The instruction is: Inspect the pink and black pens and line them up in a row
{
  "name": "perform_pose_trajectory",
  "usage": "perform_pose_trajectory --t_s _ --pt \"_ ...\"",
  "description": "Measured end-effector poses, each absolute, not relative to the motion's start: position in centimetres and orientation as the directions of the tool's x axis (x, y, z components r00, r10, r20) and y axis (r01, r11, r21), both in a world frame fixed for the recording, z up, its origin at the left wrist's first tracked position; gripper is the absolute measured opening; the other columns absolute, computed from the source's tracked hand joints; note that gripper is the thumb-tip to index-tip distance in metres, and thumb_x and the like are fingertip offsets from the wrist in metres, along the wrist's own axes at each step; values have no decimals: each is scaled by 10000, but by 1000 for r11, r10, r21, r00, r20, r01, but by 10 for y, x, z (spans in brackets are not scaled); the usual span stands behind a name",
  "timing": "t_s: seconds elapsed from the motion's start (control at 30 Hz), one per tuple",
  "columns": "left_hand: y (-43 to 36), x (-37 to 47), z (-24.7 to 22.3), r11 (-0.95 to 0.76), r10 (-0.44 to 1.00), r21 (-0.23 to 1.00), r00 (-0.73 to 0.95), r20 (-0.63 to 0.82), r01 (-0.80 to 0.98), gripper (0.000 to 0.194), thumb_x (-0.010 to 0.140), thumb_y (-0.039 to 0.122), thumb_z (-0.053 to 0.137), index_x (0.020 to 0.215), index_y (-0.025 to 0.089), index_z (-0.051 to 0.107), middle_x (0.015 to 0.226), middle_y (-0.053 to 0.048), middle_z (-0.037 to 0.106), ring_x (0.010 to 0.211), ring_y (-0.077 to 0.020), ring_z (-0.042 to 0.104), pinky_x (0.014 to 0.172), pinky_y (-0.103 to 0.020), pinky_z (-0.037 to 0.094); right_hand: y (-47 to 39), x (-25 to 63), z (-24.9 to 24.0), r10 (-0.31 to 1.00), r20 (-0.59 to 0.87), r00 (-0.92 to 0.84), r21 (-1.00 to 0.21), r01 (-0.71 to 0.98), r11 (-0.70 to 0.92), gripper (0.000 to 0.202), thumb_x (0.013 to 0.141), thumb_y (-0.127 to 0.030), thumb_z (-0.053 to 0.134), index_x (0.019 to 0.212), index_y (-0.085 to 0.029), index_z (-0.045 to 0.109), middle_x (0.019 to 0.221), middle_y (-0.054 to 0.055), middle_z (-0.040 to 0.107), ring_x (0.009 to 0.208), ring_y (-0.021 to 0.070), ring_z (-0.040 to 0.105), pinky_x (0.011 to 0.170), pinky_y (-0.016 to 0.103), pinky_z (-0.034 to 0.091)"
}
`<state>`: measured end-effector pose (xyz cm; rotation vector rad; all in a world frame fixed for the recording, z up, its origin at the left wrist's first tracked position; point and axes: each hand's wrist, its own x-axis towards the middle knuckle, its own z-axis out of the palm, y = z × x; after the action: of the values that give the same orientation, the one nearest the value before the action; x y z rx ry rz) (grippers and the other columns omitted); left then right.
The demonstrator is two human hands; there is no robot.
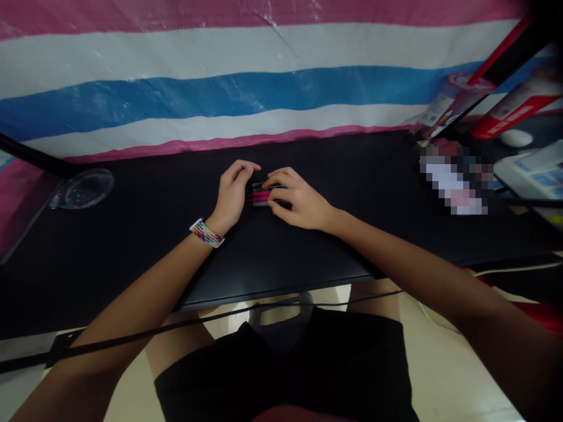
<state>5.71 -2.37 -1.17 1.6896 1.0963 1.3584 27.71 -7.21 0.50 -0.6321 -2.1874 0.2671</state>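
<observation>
Several slim pens (259, 196), pink and black, lie side by side on the black desk (145, 246), pointing left to right. My left hand (233, 190) stands on its edge at their left ends, fingers stretched and slightly curved, holding nothing. A colourful woven watch band (207, 233) circles that wrist. From the right, my right hand (299, 200) has its bent fingers and thumb around the pens' right part. Those fingers partly hide the pens, so their right ends barely show.
A clear round plastic lid (88, 189) lies at the left. On the right are a clear cup (455, 105), a red-and-white container (514, 105), a white rounded object (516, 138) and a pixelated item (457, 181). A striped sheet (246, 88) hangs behind the desk. A dark cable (237, 315) crosses below the front edge.
</observation>
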Motion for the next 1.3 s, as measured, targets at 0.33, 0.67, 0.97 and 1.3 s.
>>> perform_pose_trajectory --t_s 0.33,0.67,0.97,1.3 --pt "-36 59 5 -400 917 885 115 383 238 257 1099 483 651 993 282 773 1081 -47 791 1042 -243 716 1007 -407 575 -79 278 15 490 580 -651 -368 327 870 106 1033 -259 709 1037 -255 815 981 81 789 1037 319 625 947 521 517" --pt "-48 59 23 -450 893 837 189 409 313 291 1089 512 669 992 258 773 1054 -50 790 995 -252 709 957 -408 561 -75 280 13 443 524 -727 -389 259 884 149 975 -204 745 1084 -247 838 973 68 802 999 294 636 948 465 516" --pt "-55 56 30 -630 777 622 385 498 465 371 1051 615 703 935 278 807 943 -38 811 976 -275 722 1087 -478 499 -61 294 22 689 559 -462 -637 292 713 213 1059 -371 710 1159 -269 868 945 35 754 777 194 652 740 343 531" --pt "-46 52 25 -573 819 729 234 524 374 167 979 437 839 1028 281 871 1071 -52 858 1063 -271 765 1057 -452 588 -46 310 28 921 265 -284 -944 117 308 377 954 -613 824 986 -239 849 684 -20 638 623 154 573 639 315 501"
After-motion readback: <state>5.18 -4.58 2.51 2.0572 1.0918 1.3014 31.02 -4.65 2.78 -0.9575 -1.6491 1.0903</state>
